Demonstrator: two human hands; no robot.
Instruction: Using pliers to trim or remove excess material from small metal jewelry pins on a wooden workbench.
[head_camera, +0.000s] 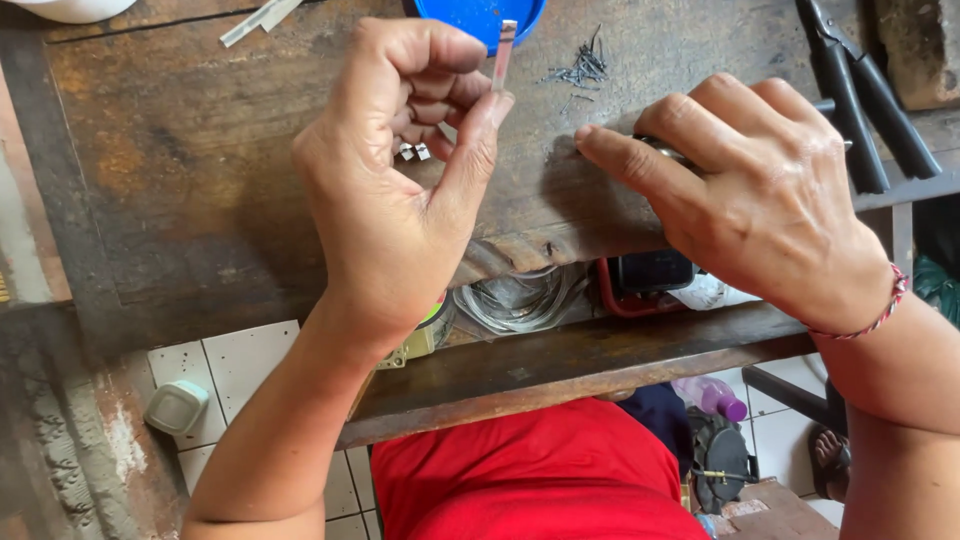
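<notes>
My left hand (405, 170) is raised over a worn wooden workbench (200, 180) and pinches a thin flat metal strip (505, 52) upright between thumb and fingers. My right hand (755, 190) rests on the bench to the right, closed over a small metal tool (662, 148) of which only a bit of shiny metal shows under the fingers. A thin braided bracelet (880, 312) circles the right wrist. Two tiny metal pieces (414, 152) lie on the bench just behind my left hand.
A blue round dish (480, 15) sits at the bench's far edge, a heap of small dark nails (580, 70) beside it. Black-handled pliers (855, 95) lie at the right. Coiled wire (520, 298) and a black box (652, 270) fill the open shelf below.
</notes>
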